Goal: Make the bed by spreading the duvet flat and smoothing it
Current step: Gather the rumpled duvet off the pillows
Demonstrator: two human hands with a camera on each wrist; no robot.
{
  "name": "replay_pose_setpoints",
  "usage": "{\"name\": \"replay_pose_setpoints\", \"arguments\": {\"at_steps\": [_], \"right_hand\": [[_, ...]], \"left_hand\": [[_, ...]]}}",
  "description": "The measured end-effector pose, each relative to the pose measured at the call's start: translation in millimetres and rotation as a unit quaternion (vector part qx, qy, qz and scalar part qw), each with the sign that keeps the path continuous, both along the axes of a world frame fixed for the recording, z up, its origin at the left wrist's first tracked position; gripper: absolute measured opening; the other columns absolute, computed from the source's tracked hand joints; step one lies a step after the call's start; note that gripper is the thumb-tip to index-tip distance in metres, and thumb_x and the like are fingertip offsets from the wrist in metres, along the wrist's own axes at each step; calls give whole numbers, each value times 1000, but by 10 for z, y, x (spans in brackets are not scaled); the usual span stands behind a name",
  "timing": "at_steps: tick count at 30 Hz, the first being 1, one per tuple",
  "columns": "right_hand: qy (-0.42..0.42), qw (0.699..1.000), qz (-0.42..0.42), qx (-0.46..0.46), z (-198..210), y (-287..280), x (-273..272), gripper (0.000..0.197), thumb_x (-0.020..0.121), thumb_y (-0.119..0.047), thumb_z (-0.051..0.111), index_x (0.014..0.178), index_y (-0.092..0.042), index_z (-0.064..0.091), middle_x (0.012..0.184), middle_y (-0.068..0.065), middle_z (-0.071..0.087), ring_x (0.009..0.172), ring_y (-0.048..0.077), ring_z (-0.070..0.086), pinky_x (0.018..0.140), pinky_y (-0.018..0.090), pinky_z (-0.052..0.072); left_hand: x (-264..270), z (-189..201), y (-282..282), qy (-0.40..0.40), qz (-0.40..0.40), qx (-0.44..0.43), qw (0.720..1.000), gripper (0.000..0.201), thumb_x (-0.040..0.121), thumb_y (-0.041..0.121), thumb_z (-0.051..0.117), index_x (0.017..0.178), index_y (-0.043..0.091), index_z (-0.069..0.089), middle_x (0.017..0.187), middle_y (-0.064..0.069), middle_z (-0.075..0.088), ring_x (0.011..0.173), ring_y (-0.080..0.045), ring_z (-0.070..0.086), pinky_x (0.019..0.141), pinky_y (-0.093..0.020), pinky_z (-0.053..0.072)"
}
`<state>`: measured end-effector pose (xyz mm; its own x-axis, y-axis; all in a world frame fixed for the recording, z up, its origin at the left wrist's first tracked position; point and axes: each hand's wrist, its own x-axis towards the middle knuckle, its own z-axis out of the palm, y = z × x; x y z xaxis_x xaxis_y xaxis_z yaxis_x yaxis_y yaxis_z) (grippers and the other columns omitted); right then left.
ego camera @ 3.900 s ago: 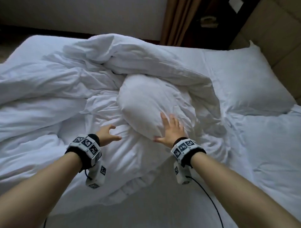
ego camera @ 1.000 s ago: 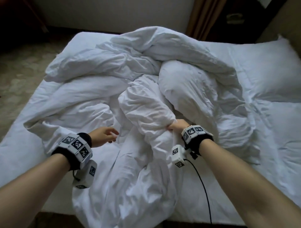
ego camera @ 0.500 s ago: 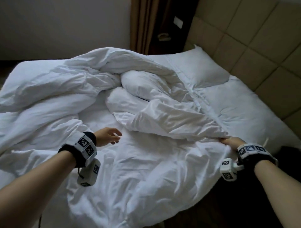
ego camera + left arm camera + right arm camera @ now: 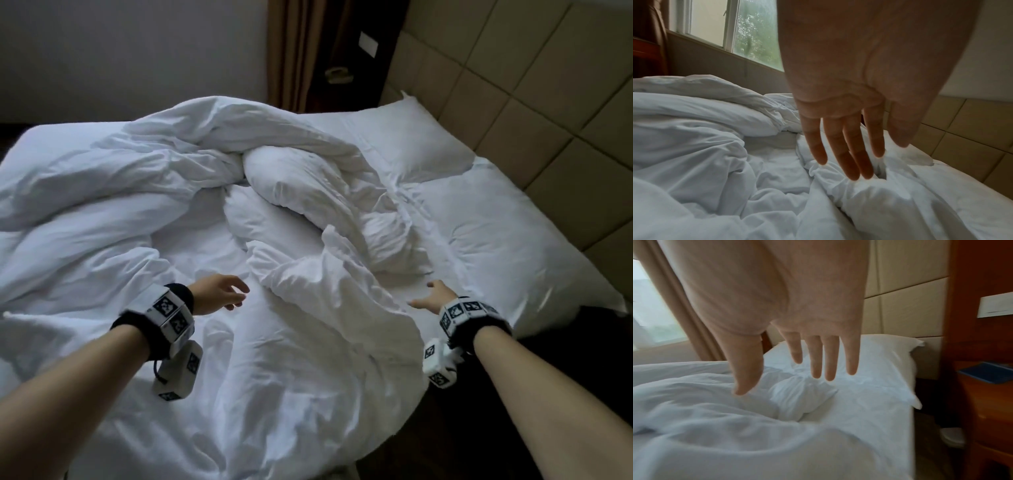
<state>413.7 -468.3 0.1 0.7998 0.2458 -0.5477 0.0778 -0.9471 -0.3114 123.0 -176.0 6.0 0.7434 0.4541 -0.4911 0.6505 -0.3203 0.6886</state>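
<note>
A white duvet (image 4: 144, 219) lies crumpled over the bed, heaped at the far middle, with a ridged fold (image 4: 318, 291) running toward me between my hands. My left hand (image 4: 222, 291) hovers just left of that fold, fingers loosely curled and holding nothing; in the left wrist view the left hand (image 4: 849, 154) hangs above the duvet (image 4: 694, 146). My right hand (image 4: 431, 296) is spread open over the bare sheet at the fold's right side. In the right wrist view the right hand (image 4: 803, 368) hangs straight above the duvet (image 4: 715, 418), touching nothing.
Two white pillows (image 4: 404, 144) (image 4: 520, 246) lie along the padded headboard (image 4: 548, 85) on the right. A wooden nightstand (image 4: 986, 402) stands beside the bed's near right corner. A curtain (image 4: 291, 51) and a window (image 4: 748, 32) are beyond the bed.
My right hand has let go of the duvet edge it had pulled rightward, and now hangs open. The released fold has settled between my hands. The left hand has barely moved.
</note>
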Motion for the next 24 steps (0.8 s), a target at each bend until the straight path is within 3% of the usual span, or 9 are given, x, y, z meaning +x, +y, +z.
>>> {"name": "replay_pose_setpoints", "arguments": {"at_steps": [2, 6, 10, 13, 16, 18, 20, 22, 24], "right_hand": [[2, 999, 34, 41, 5, 307, 130, 85, 79, -34, 72, 145, -5, 26, 148, 15, 35, 135, 32, 37, 108, 39, 34], [28, 988, 100, 114, -87, 907, 371, 83, 75, -35, 75, 140, -7, 31, 142, 15, 43, 130, 30, 44, 108, 38, 36], [47, 975, 175, 129, -311, 1315, 604, 104, 72, -40, 77, 149, -13, 13, 150, 13, 31, 138, 30, 33, 114, 39, 30], [60, 975, 191, 99, -572, 1505, 752, 120, 67, -46, 78, 151, -22, -4, 156, 12, 16, 143, 33, 19, 117, 47, 22], [24, 965, 258, 42, -806, 1610, 737, 117, 67, -55, 74, 150, -21, -2, 159, 8, 3, 146, 32, 6, 119, 48, 13], [-36, 914, 403, -13, -927, 1657, 651, 116, 65, -61, 71, 150, -26, 0, 159, 4, 7, 147, 29, 3, 119, 50, 7], [-47, 846, 528, -59, -1004, 1699, 507, 110, 68, -55, 72, 149, -30, 2, 151, 5, 30, 143, 31, 19, 115, 52, 10], [-56, 802, 588, -94, -1077, 1715, 373, 84, 78, -42, 65, 145, -25, 18, 133, 9, 53, 131, 34, 41, 111, 49, 19], [-71, 778, 617, -92, -1112, 1708, 284, 46, 87, -34, 52, 129, -20, 40, 126, 10, 59, 124, 31, 49, 106, 43, 26]], "left_hand": [[84, -22, 28, 8, 24, 4, 1000, 25, 90, 9, 57, 112, -1, 60, 76, -5, 62, 78, -27, 58, 82, -34, 51], [343, -51, 35, 34, 68, 20, 997, 19, 92, 9, 54, 109, 6, 60, 83, -9, 62, 69, -14, 58, 58, -6, 46], [654, -169, -49, 32, 117, 4, 993, 22, 91, 5, 52, 111, -2, 59, 80, -8, 61, 74, -21, 58, 59, -9, 48], [829, -260, -216, 32, 134, -11, 990, 16, 92, 10, 52, 107, 12, 58, 80, -2, 62, 71, -11, 58, 50, -2, 42], [847, -359, -359, 35, 150, -30, 988, 13, 92, 14, 53, 104, 18, 58, 82, 1, 64, 74, -13, 60, 58, -13, 43], [791, -456, -421, 52, 159, -39, 985, 12, 91, 16, 55, 103, 20, 58, 83, 2, 65, 76, -13, 61, 67, -25, 45], [693, -537, -455, 78, 164, -49, 982, 13, 90, 16, 56, 103, 19, 59, 83, 2, 66, 78, -17, 62, 80, -35, 50], [589, -563, -476, 100, 173, -57, 978, 14, 90, 15, 57, 103, 18, 60, 82, 1, 65, 79, -19, 61, 89, -38, 49], [507, -575, -484, 109, 188, -62, 974, 12, 91, 13, 56, 101, 18, 60, 81, 0, 65, 77, -19, 60, 83, -32, 50]]}}
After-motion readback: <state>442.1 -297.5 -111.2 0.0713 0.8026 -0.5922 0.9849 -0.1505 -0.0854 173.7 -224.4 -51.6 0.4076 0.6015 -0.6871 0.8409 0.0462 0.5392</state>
